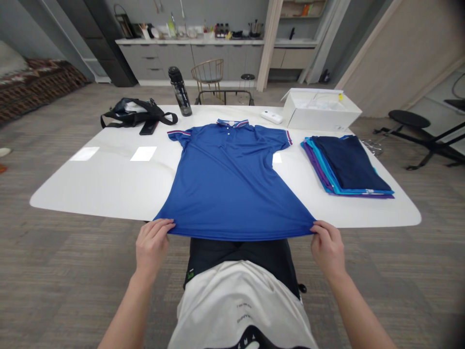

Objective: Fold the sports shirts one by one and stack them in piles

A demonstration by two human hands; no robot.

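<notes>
A blue polo shirt [232, 179] lies spread face up on the white table [109, 179], its collar toward the far edge and its hem toward me. Red and white stripes trim the collar and both short sleeves. My left hand [153, 242] is closed on the left corner of the hem. At the opposite corner, my right hand [328, 247] pinches the hem too. Between them the bottom edge is drawn taut, hanging slightly past the near table edge. Some soft creases run across the shirt's body.
Folded garments [350, 165] in navy, light blue and purple are stacked at the right. Behind them stand a white box [319, 114] and a small white device [271, 117]. A black bag [134, 114], a phone [148, 127] and a dark bottle [180, 92] sit at the back left.
</notes>
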